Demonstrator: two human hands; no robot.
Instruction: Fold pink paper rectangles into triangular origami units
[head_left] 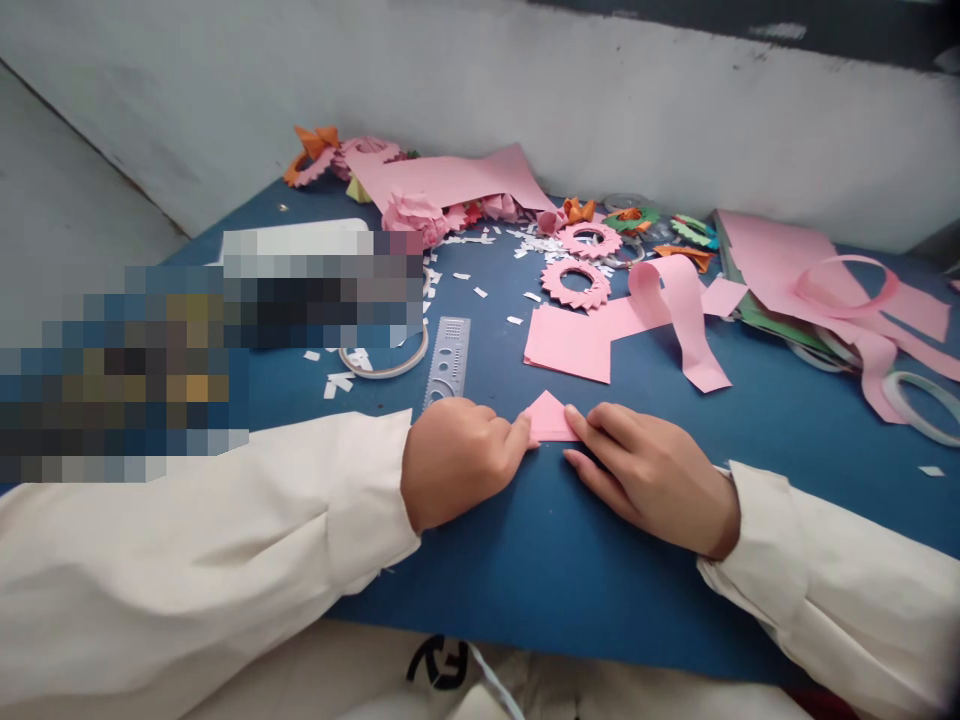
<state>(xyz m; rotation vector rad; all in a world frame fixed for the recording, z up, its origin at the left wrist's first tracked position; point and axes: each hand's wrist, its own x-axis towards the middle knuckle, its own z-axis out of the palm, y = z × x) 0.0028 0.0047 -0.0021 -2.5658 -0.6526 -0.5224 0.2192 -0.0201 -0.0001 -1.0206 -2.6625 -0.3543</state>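
A small pink paper (550, 414), folded to a point at its top, lies flat on the blue table (510, 570). My left hand (469, 455) has its fingers curled and pinches the paper's left corner. On the right side of the paper rest the fingertips of my right hand (645, 465), with the fingers extended and somewhat apart. Just above the folded piece sits a stack of pink paper squares (568, 345). A clear ruler with cut-out shapes (448, 360) lies beyond my left hand.
Pink toothed paper rings (576, 284), white scraps and crumpled pink paper (416, 218) lie toward the wall. Curled pink strips (679, 320), pink sheets (780, 260) and a tape roll (926, 408) are on the right. Pixelation covers the left area.
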